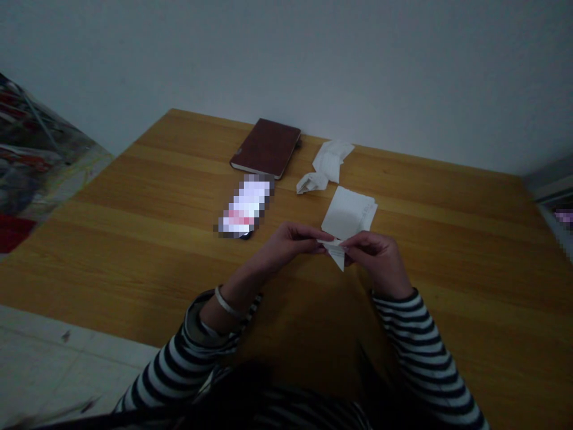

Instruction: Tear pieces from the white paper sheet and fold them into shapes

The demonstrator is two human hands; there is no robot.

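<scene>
Between my two hands is a small folded piece of paper (336,253), white with faint print, its pointed corner hanging down. My left hand (295,240) pinches its left end between thumb and fingers. At the right end, my right hand (373,254) grips the same paper, fingers closed. Parts of the paper are hidden behind the fingertips. Just beyond the hands, flat on the table, lies a small stack of white paper sheets (349,210) with faint marks along its right side.
Crumpled white paper (332,158) and a smaller folded paper piece (312,182) lie toward the wall. A dark red-brown notebook (268,146) sits left of them. Nearer is a phone (247,206) with a lit, blurred screen. The wooden table (134,239) meets the wall at the back.
</scene>
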